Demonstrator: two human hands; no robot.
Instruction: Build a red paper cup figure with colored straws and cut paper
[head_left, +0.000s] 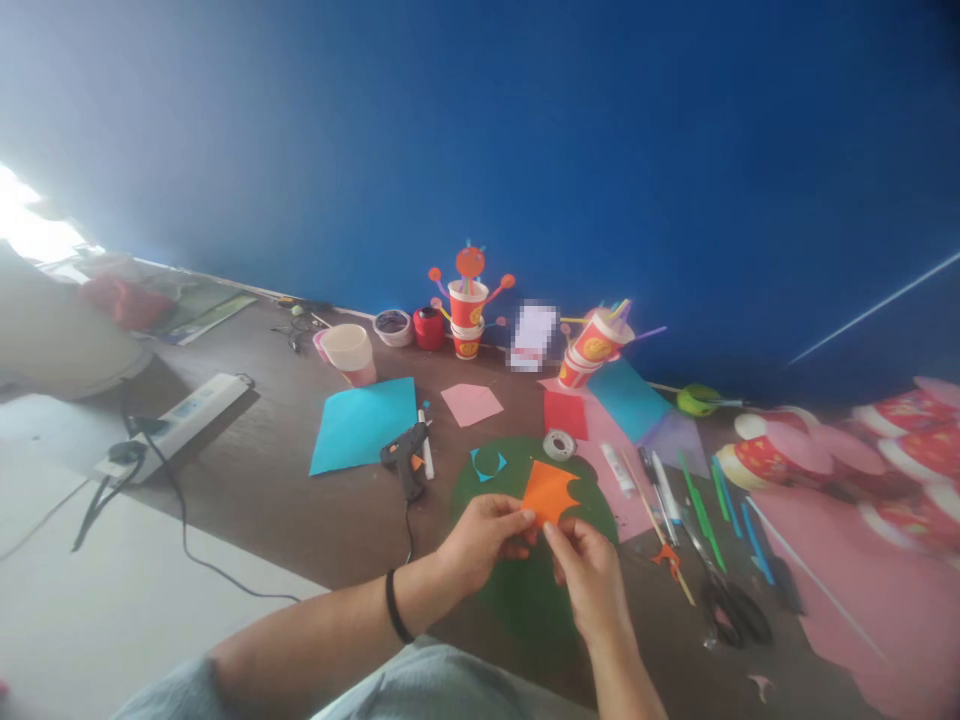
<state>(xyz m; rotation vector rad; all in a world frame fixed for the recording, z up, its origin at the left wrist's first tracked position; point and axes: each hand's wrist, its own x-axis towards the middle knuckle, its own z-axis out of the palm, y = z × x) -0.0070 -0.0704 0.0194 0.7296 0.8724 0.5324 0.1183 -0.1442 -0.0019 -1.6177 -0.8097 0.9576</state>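
Between my two hands is a piece of orange paper point(551, 490) with scalloped cut-outs along its right edge. My left hand point(487, 535) pinches its lower left corner between thumb and fingers. With thumb and fingertips, my right hand point(589, 570) grips the lower edge close by. Below the hands lies a dark green mat point(525, 600). A cut blue paper scrap point(488, 464) and a roll of tape point(559, 445) rest just beyond the orange paper.
A black glue gun point(406, 460) lies left by a blue sheet point(360, 430). Scissors point(731, 605), pens point(664, 495) and green strips point(703, 510) are at right. Decorated paper cups point(468, 310) stand along the wall. A power strip point(176, 425) trails cords at left.
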